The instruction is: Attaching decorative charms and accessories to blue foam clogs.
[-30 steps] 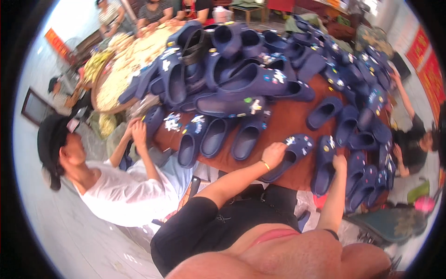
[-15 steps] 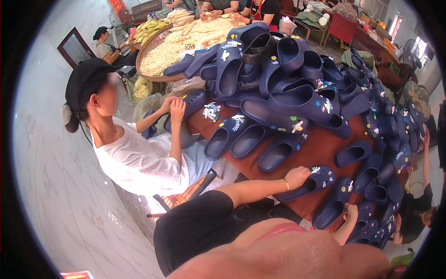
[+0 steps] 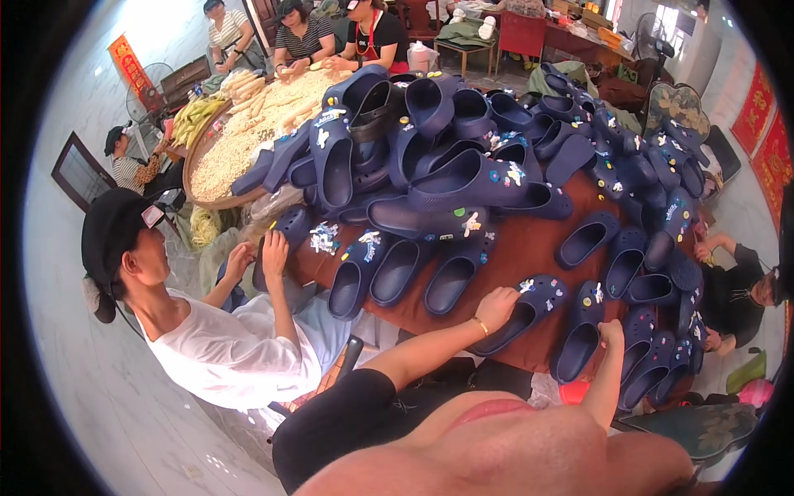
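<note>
My left hand (image 3: 498, 307), a gold band at its wrist, is closed at the side of a navy clog (image 3: 519, 322) with small charms on its toe. The clog lies on the brown-red tabletop (image 3: 529, 248). Just right of it lies another navy clog (image 3: 577, 351), a white charm on its toe. Beside that one, my right hand (image 3: 611, 332) has its fingers drawn together; whatever is in them is too small or hidden to make out.
A big heap of navy clogs (image 3: 463, 178) covers the table's far side. Loose white-and-blue charms (image 3: 323, 238) lie at left, near a co-worker's hands (image 3: 269, 252) beside a clog. Behind stands a round tray (image 3: 192, 165) of corn kernels. Another person (image 3: 736, 285) sits at right.
The view has swung right and up, so the scene sits further left and more people show at the back. My left hand stays at the same clog; my right hand remains beside its neighbour.
</note>
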Demonstrator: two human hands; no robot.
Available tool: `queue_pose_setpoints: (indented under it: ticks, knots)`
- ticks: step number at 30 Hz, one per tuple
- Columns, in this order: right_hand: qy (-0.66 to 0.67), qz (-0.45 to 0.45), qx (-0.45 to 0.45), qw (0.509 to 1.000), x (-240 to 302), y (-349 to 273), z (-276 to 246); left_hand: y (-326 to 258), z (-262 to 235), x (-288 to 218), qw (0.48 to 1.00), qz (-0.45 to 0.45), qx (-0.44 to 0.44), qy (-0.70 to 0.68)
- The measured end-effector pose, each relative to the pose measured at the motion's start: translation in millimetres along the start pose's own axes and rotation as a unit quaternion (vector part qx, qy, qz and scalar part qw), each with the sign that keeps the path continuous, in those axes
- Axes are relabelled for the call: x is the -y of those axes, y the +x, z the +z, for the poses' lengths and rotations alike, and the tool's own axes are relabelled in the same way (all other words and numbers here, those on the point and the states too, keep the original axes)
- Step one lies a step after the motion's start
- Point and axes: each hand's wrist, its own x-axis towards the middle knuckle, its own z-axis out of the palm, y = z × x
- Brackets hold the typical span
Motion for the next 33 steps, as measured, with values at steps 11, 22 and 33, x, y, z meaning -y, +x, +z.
queue_pose_setpoints:
  ticks: [11,22,33]
  knots:
    - [-0.115,-0.191,-0.172,0.959,-59.2,69.8,17.6,2.9,7.7,-1.8,1.000,0.003,0.010,-0.001]
    - [-0.004,-0.031,-0.007,0.999,-13.9,33.7,10.9,0.3,0.9,-0.1,0.999,0.020,-0.031,0.012]
    - [-0.145,-0.112,-0.120,0.976,-17.3,1.7,7.8,-0.3,3.5,-4.8,1.000,0.018,-0.015,0.003]
